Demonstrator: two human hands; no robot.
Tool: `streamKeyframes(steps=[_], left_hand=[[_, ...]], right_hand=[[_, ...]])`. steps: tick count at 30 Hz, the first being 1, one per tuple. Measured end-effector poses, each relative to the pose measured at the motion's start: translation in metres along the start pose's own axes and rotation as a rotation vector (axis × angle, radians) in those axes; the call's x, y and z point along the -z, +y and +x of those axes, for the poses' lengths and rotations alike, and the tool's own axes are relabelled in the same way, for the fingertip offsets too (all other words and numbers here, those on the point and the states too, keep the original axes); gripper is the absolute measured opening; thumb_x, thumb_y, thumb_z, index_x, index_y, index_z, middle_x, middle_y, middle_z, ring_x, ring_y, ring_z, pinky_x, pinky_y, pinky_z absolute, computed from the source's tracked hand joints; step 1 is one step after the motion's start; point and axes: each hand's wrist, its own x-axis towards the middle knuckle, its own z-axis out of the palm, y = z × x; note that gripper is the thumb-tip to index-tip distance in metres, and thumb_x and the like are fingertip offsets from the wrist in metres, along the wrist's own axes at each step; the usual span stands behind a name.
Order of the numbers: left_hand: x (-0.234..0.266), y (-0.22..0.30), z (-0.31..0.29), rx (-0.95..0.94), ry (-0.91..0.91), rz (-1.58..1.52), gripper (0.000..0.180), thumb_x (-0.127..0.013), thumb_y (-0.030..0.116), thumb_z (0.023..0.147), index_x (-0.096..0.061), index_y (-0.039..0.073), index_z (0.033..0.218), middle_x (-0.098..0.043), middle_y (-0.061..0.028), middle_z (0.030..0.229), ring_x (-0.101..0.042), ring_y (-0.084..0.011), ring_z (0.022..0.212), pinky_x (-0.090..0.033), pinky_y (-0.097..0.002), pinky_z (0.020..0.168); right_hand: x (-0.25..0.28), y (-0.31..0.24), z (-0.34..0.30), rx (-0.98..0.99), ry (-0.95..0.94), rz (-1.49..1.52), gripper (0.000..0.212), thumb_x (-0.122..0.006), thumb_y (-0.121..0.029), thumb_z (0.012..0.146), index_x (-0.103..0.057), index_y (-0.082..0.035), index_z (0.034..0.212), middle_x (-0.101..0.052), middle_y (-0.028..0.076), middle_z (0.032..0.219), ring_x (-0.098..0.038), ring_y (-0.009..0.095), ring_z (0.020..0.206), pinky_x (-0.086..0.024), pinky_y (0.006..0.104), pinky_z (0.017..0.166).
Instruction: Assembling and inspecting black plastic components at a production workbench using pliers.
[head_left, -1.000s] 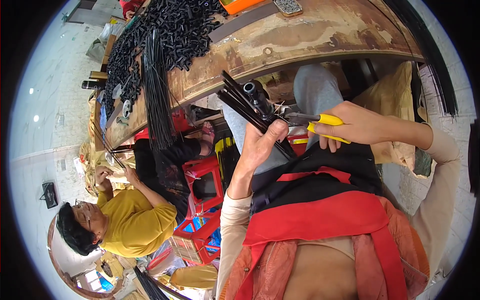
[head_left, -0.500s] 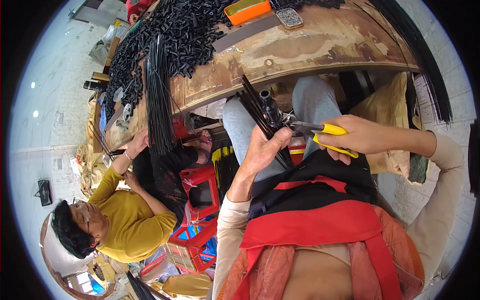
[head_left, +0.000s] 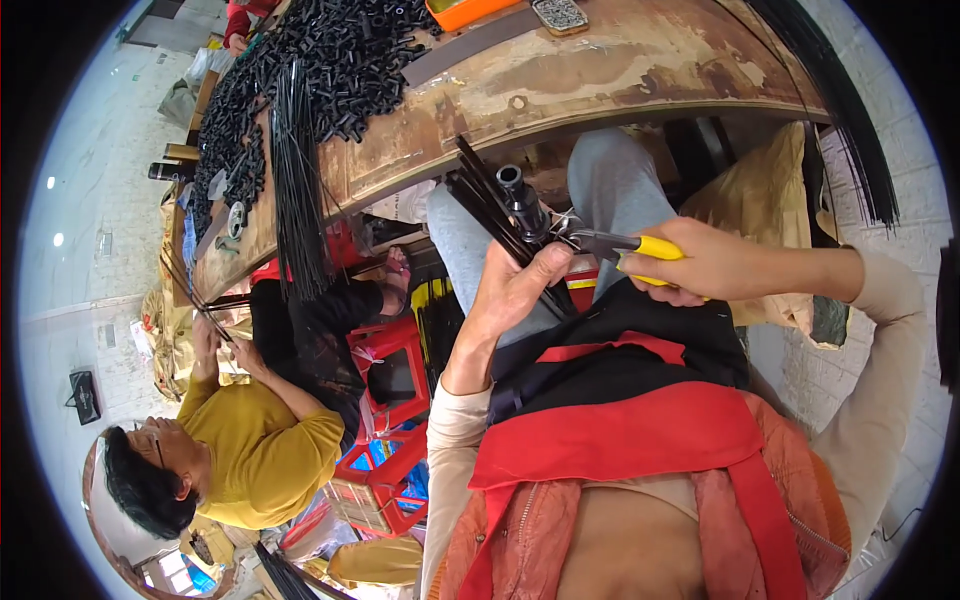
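My left hand [head_left: 515, 288] is closed round a black tubular fitting [head_left: 522, 205], its open round end up, and a bunch of thin black rods [head_left: 480, 205] beside it, above my lap. My right hand [head_left: 700, 262] grips yellow-handled pliers [head_left: 655, 258]. Their metal jaws meet thin silvery wire ends [head_left: 563, 228] at the fitting's lower side, close to my left thumb. The handles are squeezed together inside my fingers. Exactly what the jaws pinch is too small to tell.
A worn wooden table [head_left: 600, 85] bears a heap of black tube fittings [head_left: 330, 60], long black rods [head_left: 295, 180], an orange tray [head_left: 465, 10] and a small metal-filled dish [head_left: 560, 15]. At left, a co-worker in yellow [head_left: 260, 450] holds rods near red stools [head_left: 395, 375].
The plier handles, spread apart before, are now squeezed together. My view has shifted slightly, and both hands stay at the fitting. The co-worker's hands have come together, holding thin rods.
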Motion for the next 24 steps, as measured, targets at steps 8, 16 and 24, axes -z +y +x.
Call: streamKeyframes(steps=[8, 16, 24], left_hand=[[-0.007, 0.0, 0.005, 0.017, 0.062, 0.162, 0.023, -0.061, 0.024, 0.096, -0.054, 0.005, 0.086, -0.045, 0.0049, 0.068, -0.04, -0.0044, 0.061, -0.033, -0.0223, 0.053], [-0.003, -0.003, -0.002, -0.088, 0.18, 0.253, 0.023, -0.058, 0.026, 0.097, -0.052, 0.004, 0.094, -0.045, 0.0039, 0.067, -0.039, -0.0055, 0.057, -0.031, -0.0215, 0.05], [0.007, -0.006, 0.0, -0.1, 0.131, 0.106, 0.027, -0.06, 0.027, 0.096, -0.047, 0.004, 0.092, -0.046, 0.001, 0.067, -0.041, -0.0072, 0.057, -0.033, -0.0231, 0.05]], right_hand=[[0.029, -0.069, -0.027, -0.205, 0.013, -0.273, 0.032, -0.053, -0.035, 0.098, -0.052, -0.003, 0.092, -0.056, 0.003, 0.067, -0.052, 0.01, 0.05, -0.043, 0.0258, 0.044], [0.022, -0.035, 0.004, 0.196, -0.034, -0.382, 0.032, -0.051, -0.03, 0.098, -0.056, -0.001, 0.11, -0.061, 0.008, 0.075, -0.061, 0.015, 0.066, -0.048, 0.0311, 0.061], [0.008, -0.009, 0.008, 0.631, 0.633, -0.999, 0.06, -0.057, 0.004, 0.079, -0.051, -0.015, 0.135, -0.055, 0.012, 0.099, -0.052, 0.031, 0.093, -0.043, 0.0393, 0.085]])
